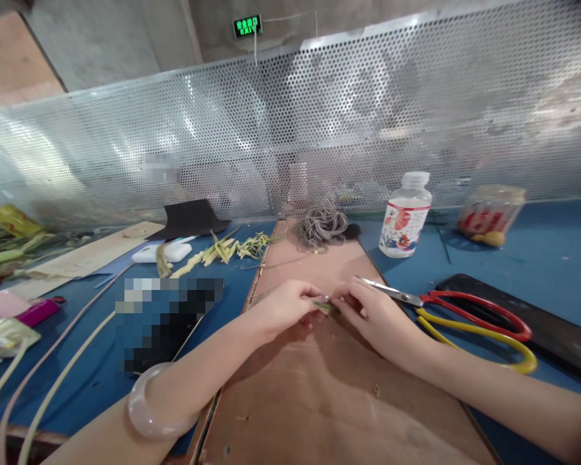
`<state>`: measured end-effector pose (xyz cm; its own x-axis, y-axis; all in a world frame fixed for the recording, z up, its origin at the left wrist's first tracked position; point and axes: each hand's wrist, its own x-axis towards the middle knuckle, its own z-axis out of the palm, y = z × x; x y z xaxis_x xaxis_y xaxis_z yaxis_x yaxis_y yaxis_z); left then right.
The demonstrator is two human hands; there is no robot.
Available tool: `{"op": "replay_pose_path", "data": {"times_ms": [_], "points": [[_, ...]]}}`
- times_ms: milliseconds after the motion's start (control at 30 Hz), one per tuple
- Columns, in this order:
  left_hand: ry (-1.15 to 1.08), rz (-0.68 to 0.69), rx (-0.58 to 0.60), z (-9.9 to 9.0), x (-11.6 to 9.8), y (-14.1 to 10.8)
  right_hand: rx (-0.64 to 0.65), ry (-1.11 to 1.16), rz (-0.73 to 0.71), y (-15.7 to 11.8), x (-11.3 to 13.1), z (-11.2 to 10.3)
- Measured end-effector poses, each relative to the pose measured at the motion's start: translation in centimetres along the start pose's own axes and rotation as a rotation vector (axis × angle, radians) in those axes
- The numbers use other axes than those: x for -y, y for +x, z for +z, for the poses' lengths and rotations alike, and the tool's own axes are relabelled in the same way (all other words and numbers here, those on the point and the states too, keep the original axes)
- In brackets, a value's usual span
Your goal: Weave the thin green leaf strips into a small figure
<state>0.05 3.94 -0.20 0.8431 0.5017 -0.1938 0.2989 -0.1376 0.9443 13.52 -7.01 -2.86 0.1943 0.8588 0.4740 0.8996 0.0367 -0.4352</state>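
Over the brown board [290,413], my left hand [293,303] and my right hand [365,309] meet with their fingertips pinched together. Between them is a small green strip [328,307], perhaps a piece of leaf or plant fibre; the fingers cover most of it. Both hands grip it, one at each side. A pale bangle [148,403] circles my left wrist. Just right of my right hand lie scissors [440,303] with one red and one yellow handle, their blades reaching behind that hand. A coil of grey cord [322,227] sits on the board beyond my hands.
A capped bottle [405,216] with a floral label and a glass jar [491,216] stand at the back right. A black flat case [542,329] lies under the scissors. Braided plant strips [223,248], a white device [162,252] and cables [68,361] lie left. Perforated metal screen [213,135] closes the back.
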Motion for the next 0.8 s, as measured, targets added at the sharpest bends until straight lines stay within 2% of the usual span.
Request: {"op": "replay_pose_path", "data": {"times_ms": [200, 633, 800], "points": [[0.091, -0.007, 0.007, -0.15, 0.25, 0.04, 0.017, 0.064, 0.043, -0.14, 0.06, 0.0], [-0.118, -0.006, 0.037, 0.17, -0.16, -0.27, 0.046, 0.019, -0.011, 0.04, -0.12, -0.04], [0.032, 0.015, -0.01, 0.01, -0.6, -0.51, 0.056, 0.015, -0.024, -0.02, -0.18, -0.36]]}}
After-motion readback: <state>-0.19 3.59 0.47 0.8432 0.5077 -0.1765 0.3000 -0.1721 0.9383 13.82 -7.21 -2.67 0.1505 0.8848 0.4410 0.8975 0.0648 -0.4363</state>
